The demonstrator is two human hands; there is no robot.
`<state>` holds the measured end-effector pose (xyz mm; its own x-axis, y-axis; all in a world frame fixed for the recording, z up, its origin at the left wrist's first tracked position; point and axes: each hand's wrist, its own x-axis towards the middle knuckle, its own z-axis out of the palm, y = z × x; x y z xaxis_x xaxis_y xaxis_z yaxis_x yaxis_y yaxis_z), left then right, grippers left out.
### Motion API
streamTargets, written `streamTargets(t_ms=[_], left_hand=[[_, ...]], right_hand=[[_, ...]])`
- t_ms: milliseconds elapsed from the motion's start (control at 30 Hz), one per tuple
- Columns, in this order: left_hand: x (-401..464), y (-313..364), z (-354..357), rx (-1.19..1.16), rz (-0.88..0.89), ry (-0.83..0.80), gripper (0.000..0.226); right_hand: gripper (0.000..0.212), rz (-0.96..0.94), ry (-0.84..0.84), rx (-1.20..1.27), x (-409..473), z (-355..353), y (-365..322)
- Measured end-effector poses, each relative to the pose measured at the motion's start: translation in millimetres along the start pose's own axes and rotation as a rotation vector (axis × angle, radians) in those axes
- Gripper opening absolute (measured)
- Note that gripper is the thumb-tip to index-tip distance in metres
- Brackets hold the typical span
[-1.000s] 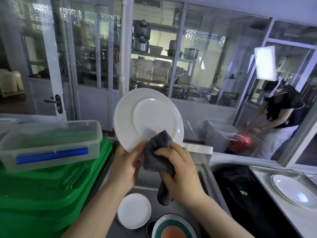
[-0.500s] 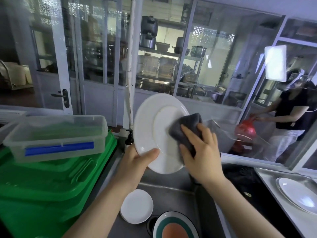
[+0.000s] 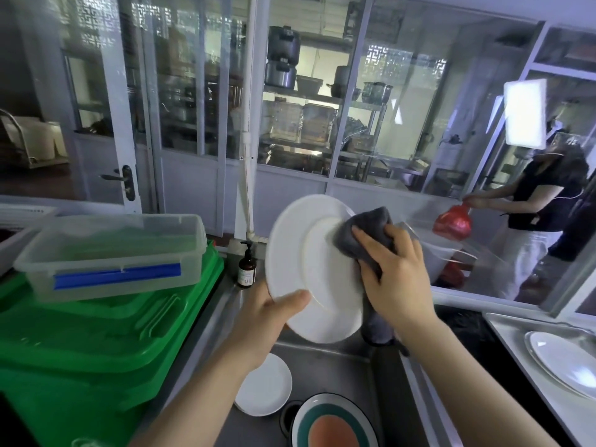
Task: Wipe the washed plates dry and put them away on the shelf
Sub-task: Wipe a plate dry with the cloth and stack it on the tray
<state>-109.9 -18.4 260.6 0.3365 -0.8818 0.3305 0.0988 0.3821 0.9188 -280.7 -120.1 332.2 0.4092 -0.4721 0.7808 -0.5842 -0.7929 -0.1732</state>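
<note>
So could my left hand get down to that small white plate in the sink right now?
Probably not yet. The left hand grips the rim of the big white plate while the right hand wipes it with the grey cloth. The small white plate lies uncovered just below, so once freed the path looks open.

Below the white plate (image 3: 309, 269), the picture's lower edge cuts the coloured plate (image 3: 333, 425). Our left hand (image 3: 261, 321) hides its fingers behind the white plate.
</note>
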Motion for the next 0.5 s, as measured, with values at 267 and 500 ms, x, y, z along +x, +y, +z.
streamTargets(t_ms=[267,500], left_hand=[[6.5,4.4,2.5,-0.005,-0.059,0.017,0.046],[-2.8,16.7,11.2,0.1,-0.053,-0.098,0.042]], right_hand=[[0.052,-0.158,-0.052,0.164,-21.9,4.4,-36.7],[0.048,0.148,0.032,0.153,12.9,7.7,-7.7]])
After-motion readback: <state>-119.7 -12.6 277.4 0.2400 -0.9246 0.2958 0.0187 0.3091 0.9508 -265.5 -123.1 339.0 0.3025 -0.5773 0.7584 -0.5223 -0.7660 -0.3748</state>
